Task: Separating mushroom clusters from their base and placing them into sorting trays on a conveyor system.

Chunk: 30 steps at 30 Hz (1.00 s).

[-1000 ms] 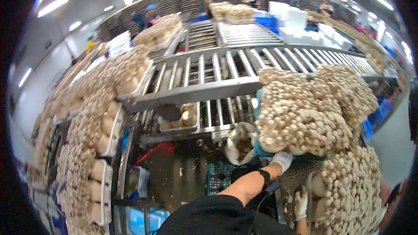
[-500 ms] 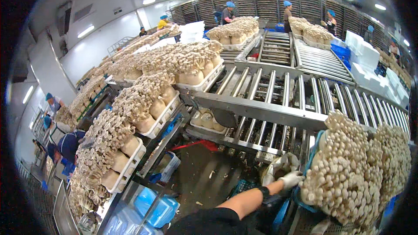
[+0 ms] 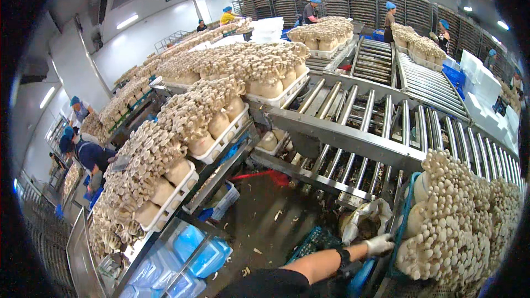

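Observation:
My left hand (image 3: 380,244), in a white glove with a dark band on the wrist, reaches across from the lower middle. Its fingers are closed at the near left rim of a teal crate (image 3: 398,245); the fingertips are partly hidden there. Packed in this crate are dense clusters of pale brown mushrooms (image 3: 458,221) on whitish rounded blocks. They fill the lower right and hide most of the crate. My right hand does not show.
Metal roller conveyors (image 3: 353,116) run ahead and to the right. White trays (image 3: 174,204) of mushrooms line the left side. Blue plastic bins (image 3: 201,248) stand low at left, a pale sack (image 3: 367,218) beside my hand. Several people in blue caps work farther off.
The view has turned left, so the surroundings sit farther right in it. My left hand stays at the crate's rim. A pale patch like a glove at the lower right edge no longer shows.

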### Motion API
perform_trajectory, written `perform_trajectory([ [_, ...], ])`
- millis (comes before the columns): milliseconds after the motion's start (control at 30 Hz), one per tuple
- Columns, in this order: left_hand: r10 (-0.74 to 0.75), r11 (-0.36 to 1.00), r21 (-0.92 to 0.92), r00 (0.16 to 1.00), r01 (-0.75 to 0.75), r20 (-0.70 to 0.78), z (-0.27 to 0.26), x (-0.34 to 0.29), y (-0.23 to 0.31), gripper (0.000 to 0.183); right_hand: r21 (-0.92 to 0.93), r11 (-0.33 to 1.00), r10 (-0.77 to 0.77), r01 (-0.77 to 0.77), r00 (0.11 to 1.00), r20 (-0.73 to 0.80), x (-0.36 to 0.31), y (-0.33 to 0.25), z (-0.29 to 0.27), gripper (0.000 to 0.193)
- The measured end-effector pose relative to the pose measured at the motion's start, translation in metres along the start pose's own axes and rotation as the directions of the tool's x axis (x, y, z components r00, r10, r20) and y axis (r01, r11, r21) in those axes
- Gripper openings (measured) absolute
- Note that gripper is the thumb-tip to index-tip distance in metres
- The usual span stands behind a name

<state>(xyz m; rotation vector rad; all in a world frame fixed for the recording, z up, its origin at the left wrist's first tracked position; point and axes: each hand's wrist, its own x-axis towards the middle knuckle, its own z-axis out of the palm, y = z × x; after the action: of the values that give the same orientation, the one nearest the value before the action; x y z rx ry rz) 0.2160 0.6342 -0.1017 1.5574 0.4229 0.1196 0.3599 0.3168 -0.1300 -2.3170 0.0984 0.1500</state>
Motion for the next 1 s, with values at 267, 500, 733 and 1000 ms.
perform_trajectory([
  [267,-0.241,0.954,0.061,0.870,0.295,-0.431,-0.134,-0.255,-0.034,0.051,0.426,0.885,-0.297,0.189,0.933,0.204,-0.014,-0.001,0.009,0.060],
  [500,-0.384,0.837,0.060,0.662,0.544,-0.644,-0.135,-0.505,-0.165,0.046,-0.479,0.610,-0.279,0.632,0.736,0.617,-0.170,0.033,-0.032,0.067],
  [733,-0.280,0.926,0.112,0.855,0.361,-0.437,-0.131,-0.423,-0.102,0.051,-0.411,0.768,-0.291,0.491,0.840,0.459,-0.195,0.126,-0.075,0.031],
  [1000,-0.096,0.982,0.155,0.990,0.111,-0.101,-0.078,-0.364,-0.031,0.047,-0.745,0.418,-0.303,0.521,0.852,0.426,-0.308,0.089,-0.126,0.040],
])
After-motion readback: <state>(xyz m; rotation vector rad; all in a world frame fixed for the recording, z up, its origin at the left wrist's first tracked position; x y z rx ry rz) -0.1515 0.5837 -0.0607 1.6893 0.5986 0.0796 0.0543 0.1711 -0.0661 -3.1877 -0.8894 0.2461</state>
